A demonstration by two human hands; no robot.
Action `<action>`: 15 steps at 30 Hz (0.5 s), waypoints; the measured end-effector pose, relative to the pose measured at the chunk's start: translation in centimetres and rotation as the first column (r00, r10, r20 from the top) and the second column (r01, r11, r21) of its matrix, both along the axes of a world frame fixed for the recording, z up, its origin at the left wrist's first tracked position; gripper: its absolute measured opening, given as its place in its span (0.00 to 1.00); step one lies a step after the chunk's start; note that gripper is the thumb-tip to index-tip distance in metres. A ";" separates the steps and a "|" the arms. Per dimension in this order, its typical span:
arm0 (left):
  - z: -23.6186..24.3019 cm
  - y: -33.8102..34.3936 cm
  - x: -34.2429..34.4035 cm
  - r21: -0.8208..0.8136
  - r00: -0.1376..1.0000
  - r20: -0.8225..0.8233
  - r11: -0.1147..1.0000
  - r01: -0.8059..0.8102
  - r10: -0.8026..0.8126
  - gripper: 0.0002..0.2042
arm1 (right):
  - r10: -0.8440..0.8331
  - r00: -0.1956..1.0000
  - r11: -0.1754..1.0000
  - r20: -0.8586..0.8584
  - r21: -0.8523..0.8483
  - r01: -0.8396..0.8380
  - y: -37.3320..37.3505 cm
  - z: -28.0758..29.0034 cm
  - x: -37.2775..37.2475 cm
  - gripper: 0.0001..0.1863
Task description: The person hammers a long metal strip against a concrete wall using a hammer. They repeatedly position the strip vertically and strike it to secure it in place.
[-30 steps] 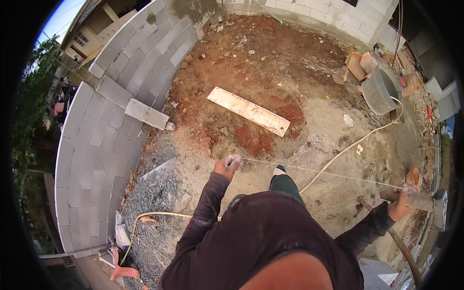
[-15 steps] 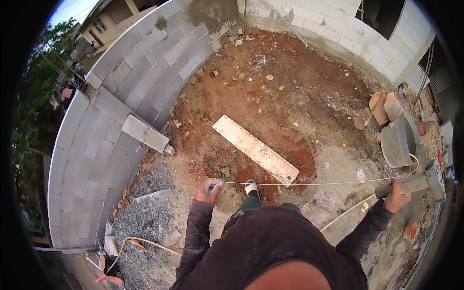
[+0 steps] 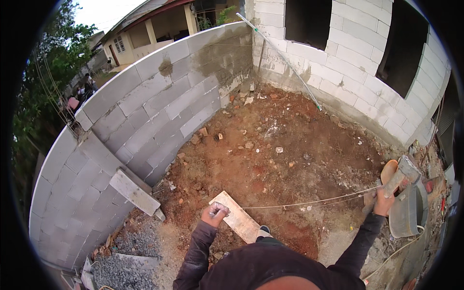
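So the floor here is just bare ground (image 3: 285, 186), mostly reddish-brown dirt, kinda lumpy, with stones (image 3: 249, 145) and pale rubble scattered around. A long flat board (image 3: 237, 218) lies right on it. Bottom left there's a patch of grey gravel (image 3: 121, 276). Over on the right, a grey tub (image 3: 402, 215) and a yellowish hose (image 3: 397, 250).

Bright diff. daylight; sky (image 3: 104, 14) overexp.; fisheye rim blk, edges bent.
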State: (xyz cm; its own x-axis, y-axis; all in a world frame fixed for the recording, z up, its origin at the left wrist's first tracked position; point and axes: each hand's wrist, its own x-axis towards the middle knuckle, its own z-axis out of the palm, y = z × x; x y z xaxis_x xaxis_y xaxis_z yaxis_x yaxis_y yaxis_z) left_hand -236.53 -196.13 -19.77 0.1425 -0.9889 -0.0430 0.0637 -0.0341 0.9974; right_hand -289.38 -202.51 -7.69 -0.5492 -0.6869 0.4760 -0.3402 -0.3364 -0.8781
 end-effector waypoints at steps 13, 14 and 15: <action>-4.9 -25.9 14.4 0.012 0.910 0.074 0.912 -0.411 0.409 0.06 | 0.197 0.974 0.953 0.112 0.213 -0.217 -40.2 -5.8 19.2 0.06; -4.8 -29.4 15.8 0.007 0.905 0.088 0.908 -0.419 0.416 0.06 | 0.211 0.974 0.957 0.084 0.186 -0.223 -42.8 -5.9 20.6 0.05; -6.1 -32.1 17.9 0.027 0.910 0.127 0.916 -0.400 0.394 0.06 | 0.222 0.973 0.960 0.057 0.162 -0.228 -44.9 -6.5 21.9 0.05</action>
